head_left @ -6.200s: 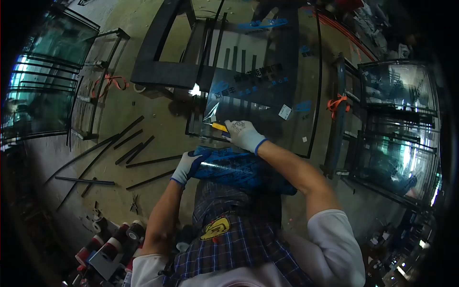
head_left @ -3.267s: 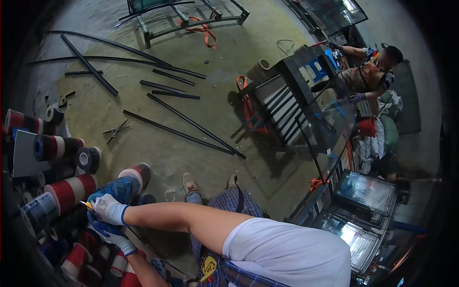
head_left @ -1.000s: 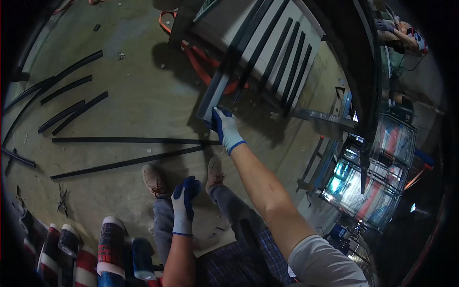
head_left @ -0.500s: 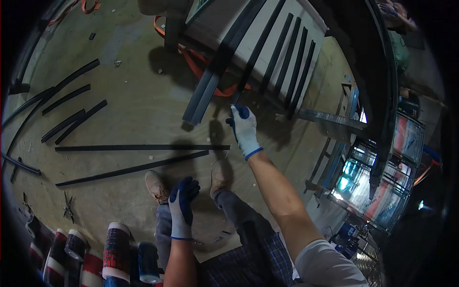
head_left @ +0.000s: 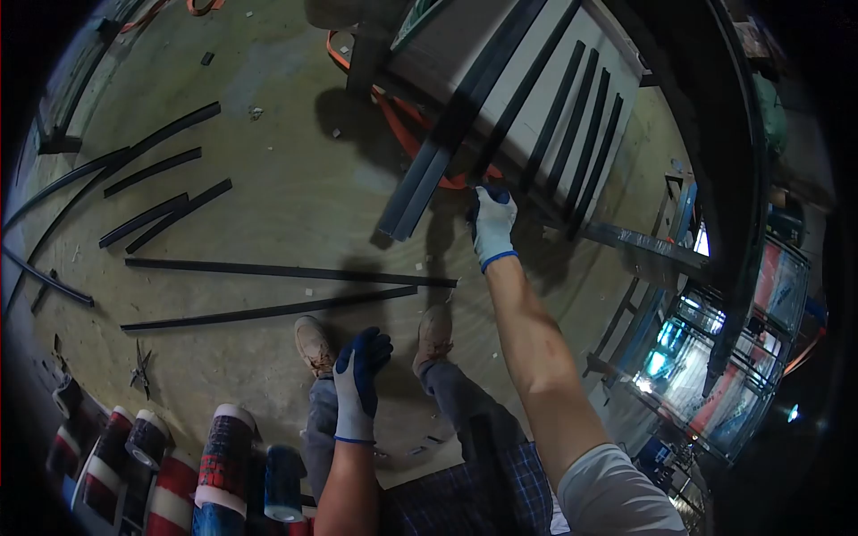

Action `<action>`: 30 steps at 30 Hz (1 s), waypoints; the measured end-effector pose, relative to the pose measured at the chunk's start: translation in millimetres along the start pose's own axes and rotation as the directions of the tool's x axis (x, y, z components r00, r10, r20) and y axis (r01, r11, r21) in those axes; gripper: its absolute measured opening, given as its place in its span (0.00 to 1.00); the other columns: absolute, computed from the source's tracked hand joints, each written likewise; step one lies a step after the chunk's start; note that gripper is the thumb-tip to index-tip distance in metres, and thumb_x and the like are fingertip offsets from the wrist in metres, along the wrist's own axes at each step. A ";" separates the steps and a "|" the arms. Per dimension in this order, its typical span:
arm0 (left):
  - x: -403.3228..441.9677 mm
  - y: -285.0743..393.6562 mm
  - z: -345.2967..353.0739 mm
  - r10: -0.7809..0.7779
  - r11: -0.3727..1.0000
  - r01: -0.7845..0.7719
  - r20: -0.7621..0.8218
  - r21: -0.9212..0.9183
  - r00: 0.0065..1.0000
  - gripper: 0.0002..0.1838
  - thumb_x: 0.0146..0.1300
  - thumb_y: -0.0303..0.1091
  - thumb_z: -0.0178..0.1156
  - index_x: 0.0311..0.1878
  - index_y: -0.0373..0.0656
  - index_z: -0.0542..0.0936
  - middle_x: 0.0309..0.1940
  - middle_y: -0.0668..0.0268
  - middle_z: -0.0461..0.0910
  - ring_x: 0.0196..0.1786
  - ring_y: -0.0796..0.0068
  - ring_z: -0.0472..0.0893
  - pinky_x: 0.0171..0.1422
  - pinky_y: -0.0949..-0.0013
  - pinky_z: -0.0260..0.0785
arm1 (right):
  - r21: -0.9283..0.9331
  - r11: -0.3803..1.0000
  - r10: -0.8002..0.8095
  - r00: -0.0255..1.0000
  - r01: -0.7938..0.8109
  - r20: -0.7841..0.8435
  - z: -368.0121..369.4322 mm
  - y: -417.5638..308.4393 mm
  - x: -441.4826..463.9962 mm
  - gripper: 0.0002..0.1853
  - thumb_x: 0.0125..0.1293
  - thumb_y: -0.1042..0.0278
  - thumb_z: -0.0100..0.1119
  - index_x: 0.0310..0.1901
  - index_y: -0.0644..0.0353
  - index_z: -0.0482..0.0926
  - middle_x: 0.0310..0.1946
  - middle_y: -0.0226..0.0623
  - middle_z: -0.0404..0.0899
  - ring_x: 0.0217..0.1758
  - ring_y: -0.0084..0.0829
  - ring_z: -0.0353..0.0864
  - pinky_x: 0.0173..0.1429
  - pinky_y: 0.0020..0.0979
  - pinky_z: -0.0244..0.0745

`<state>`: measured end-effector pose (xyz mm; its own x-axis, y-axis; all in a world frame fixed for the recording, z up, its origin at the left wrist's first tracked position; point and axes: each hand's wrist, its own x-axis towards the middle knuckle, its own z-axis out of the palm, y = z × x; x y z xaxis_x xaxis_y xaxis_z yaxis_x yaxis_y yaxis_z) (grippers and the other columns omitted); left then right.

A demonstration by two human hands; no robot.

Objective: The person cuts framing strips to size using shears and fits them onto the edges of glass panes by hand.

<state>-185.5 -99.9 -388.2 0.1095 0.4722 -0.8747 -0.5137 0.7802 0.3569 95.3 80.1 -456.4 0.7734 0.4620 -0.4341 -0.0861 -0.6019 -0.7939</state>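
Observation:
My right hand (head_left: 494,221), in a white-and-blue work glove, is closed at the near end of a long black strip (head_left: 529,93). That strip lies sloping over the edge of a pale-topped bench (head_left: 500,98). Left of it, a wider pair of black grooved strips (head_left: 418,183) juts out past the bench edge. Several shorter black strips (head_left: 559,116) lie side by side to the right. My left hand (head_left: 360,375), gloved alike, hovers above the floor by my shoes, fingers slightly curled and apart, holding nothing.
Two long black strips (head_left: 295,272) lie on the floor before my shoes, with shorter and curved pieces (head_left: 161,171) to the left. Pliers (head_left: 140,371) lie near printed rolls (head_left: 223,456) at lower left. An orange strap (head_left: 402,134) hangs under the bench. A metal beam (head_left: 639,239) projects rightward.
The whole view has shifted, so the scene sits further right. My right hand has moved slightly forward at the strip's end. My left hand keeps nearly the same pose.

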 end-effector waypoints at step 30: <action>127.7 116.1 124.2 0.077 0.990 -0.059 0.143 -0.130 0.987 0.14 0.69 0.38 0.57 0.50 0.38 0.75 0.31 0.61 0.79 0.30 0.71 0.80 0.34 0.71 0.75 | 0.348 0.933 0.043 0.988 -0.093 0.150 6.9 -27.6 -53.2 0.10 0.62 0.75 0.55 0.44 0.66 0.79 0.34 0.33 0.81 0.34 0.24 0.80 0.40 0.27 0.77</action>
<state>-125.5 101.9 -417.7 0.1903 0.5849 -0.7884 -0.6253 0.6914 0.3620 52.2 76.7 -414.4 0.6660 0.5284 -0.5265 -0.3709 -0.3778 -0.8483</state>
